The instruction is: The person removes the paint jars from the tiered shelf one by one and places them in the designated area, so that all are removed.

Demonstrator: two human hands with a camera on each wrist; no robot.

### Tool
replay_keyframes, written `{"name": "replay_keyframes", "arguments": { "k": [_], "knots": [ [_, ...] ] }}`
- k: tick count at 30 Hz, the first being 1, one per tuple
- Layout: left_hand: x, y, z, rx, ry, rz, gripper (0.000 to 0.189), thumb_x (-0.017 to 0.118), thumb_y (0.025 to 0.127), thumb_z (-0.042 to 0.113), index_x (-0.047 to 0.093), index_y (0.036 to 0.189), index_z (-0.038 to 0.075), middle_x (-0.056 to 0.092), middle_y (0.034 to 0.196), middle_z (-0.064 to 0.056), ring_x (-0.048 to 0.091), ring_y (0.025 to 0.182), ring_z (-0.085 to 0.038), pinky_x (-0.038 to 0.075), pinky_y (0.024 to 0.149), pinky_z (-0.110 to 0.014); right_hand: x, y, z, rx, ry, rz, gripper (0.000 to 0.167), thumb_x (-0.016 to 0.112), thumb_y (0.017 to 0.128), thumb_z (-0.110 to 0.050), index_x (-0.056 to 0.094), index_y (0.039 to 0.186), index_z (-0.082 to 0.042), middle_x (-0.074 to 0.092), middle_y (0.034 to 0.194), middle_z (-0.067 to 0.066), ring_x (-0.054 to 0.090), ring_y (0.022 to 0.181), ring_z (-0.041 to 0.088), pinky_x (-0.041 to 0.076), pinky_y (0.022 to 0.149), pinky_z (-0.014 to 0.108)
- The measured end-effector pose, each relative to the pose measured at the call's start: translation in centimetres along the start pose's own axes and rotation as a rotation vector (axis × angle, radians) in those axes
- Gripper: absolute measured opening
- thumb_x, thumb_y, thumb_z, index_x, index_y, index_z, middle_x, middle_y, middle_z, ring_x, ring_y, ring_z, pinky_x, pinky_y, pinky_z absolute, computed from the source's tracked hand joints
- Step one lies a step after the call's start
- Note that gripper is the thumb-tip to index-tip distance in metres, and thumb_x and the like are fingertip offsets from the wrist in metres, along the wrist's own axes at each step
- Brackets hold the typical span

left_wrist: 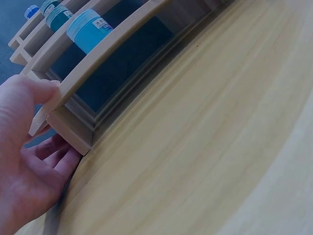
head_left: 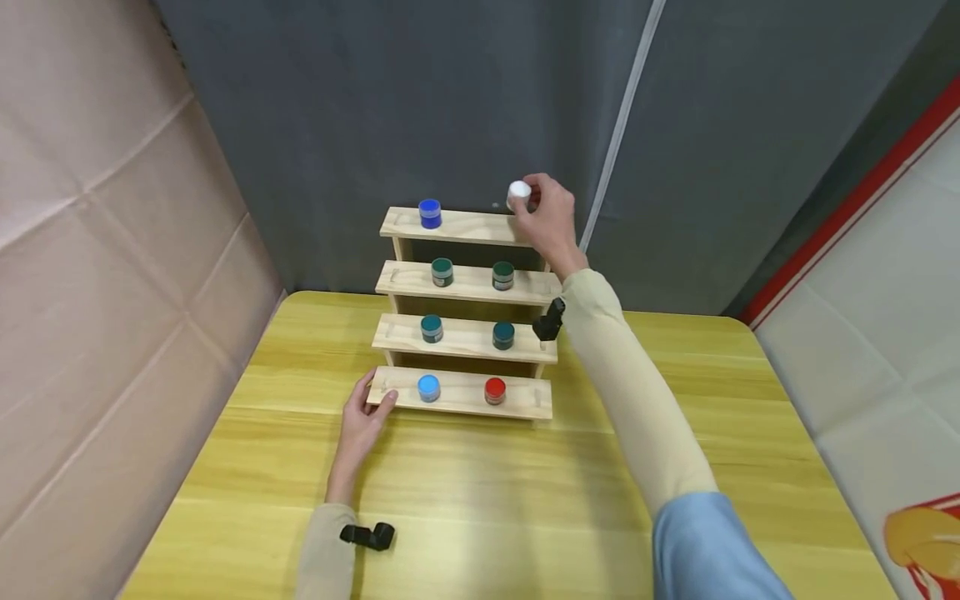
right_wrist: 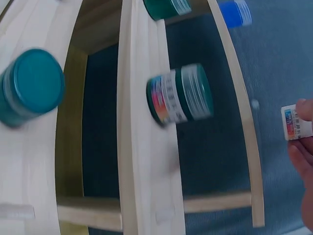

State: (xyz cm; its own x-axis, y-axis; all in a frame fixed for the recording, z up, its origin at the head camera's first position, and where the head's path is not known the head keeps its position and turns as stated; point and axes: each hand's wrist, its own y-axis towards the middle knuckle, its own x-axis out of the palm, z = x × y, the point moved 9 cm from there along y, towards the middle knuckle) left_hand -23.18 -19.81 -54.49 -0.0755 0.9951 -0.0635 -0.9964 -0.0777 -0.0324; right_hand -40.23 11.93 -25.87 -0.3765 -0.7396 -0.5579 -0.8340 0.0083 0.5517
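Note:
A four-tier wooden stand (head_left: 457,403) holds small paint jars. My left hand (head_left: 362,427) grips the left end of its lowest tier, thumb on top and fingers beneath, as the left wrist view shows. Above the right end of the top tier, my right hand (head_left: 551,218) pinches a white paint jar (head_left: 518,194); its label shows in the right wrist view. A dark blue jar (head_left: 430,214) stands at the left of that tier. Dark green jars (head_left: 502,276) stand on the second tier, teal ones (head_left: 431,328) on the third. The lowest bears a light blue jar (head_left: 429,388) and a red jar (head_left: 495,391).
The stand rests on a yellow wood-grain table (head_left: 465,508), near its back edge. Behind hangs a dark grey curtain (head_left: 405,100) with a pale strip (head_left: 624,117). Pale sheeting (head_left: 112,275) rises at the left, and a white red-edged panel (head_left: 862,333) at the right.

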Motion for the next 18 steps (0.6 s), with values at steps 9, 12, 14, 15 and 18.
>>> {"name": "replay_keyframes", "arguments": {
  "k": [9,12,14,15,18],
  "knots": [
    [0.4,0.3,0.0,-0.005,-0.023,-0.007,0.069,0.062,0.100,0.008,0.027,0.160,0.007,0.035,0.161,-0.023,0.044,0.141,-0.038,0.047,0.094,-0.004,-2.8,0.0,1.8,0.000,-0.012,0.088,0.032,0.067,0.096,-0.014,0.063,0.120,0.006,0.068,0.116,0.023,0.066,0.105,0.033,0.057,0.094,0.039],
    [0.6,0.4,0.0,-0.003,-0.032,-0.013,0.069,0.062,0.100,0.008,0.027,0.159,0.007,0.036,0.159,-0.024,0.043,0.142,-0.039,0.046,0.096,-0.005,-3.7,-0.3,2.6,0.016,-0.027,0.099,0.032,0.067,0.096,-0.014,0.063,0.121,0.006,0.068,0.117,0.023,0.066,0.104,0.033,0.057,0.094,0.040],
    [0.8,0.4,0.0,-0.001,-0.033,-0.015,0.069,0.062,0.100,0.007,0.027,0.159,0.007,0.036,0.159,-0.024,0.043,0.142,-0.039,0.045,0.097,-0.005,-4.1,-0.6,3.2,0.027,-0.033,0.107,0.033,0.067,0.096,-0.015,0.063,0.121,0.006,0.068,0.117,0.023,0.065,0.104,0.034,0.057,0.093,0.040],
    [0.9,0.4,0.0,0.000,-0.034,-0.016,0.068,0.061,0.101,0.007,0.027,0.160,0.007,0.036,0.159,-0.024,0.043,0.142,-0.039,0.045,0.097,-0.005,-4.4,-0.8,3.5,0.031,-0.034,0.109,0.033,0.067,0.096,-0.015,0.063,0.121,0.006,0.068,0.117,0.023,0.065,0.104,0.033,0.057,0.093,0.040],
    [1.0,0.4,0.0,0.005,-0.036,-0.011,0.068,0.061,0.101,0.007,0.027,0.159,0.006,0.036,0.159,-0.024,0.044,0.141,-0.039,0.046,0.096,-0.004,-5.0,-1.2,4.5,0.041,-0.031,0.124,0.033,0.066,0.095,-0.015,0.063,0.120,0.006,0.068,0.116,0.023,0.065,0.103,0.033,0.057,0.093,0.041]
  ]
}}
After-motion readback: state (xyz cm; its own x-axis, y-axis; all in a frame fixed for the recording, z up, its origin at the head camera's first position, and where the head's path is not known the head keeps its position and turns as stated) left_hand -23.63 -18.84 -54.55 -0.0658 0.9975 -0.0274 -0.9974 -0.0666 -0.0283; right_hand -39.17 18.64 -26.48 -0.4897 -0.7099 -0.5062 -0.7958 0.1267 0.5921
